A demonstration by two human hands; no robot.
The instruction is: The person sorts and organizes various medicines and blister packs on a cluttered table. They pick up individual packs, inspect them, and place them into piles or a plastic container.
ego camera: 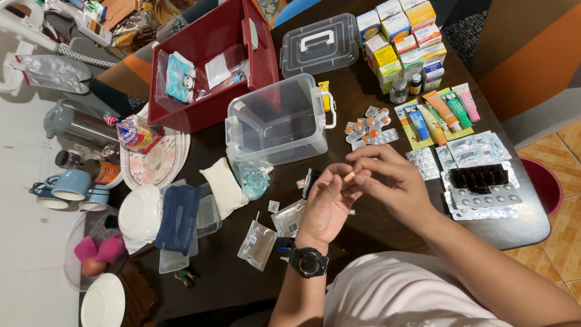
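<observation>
My left hand (327,203), with a black watch on its wrist, and my right hand (387,181) meet above the dark table (363,109). Between their fingertips they pinch a small orange capsule (349,177). Just behind the hands lies a cluster of cut-up orange pill blisters (368,128). An empty clear plastic box (278,121) stands left of those, its lid (319,43) lying farther back.
A red bin (209,60) with packets stands at the back left. Stacked medicine cartons (402,36), ointment tubes (445,109) and blister sheets (481,181) fill the right side. Small sachets (257,244), containers, cups (69,184) and plates (103,300) lie left.
</observation>
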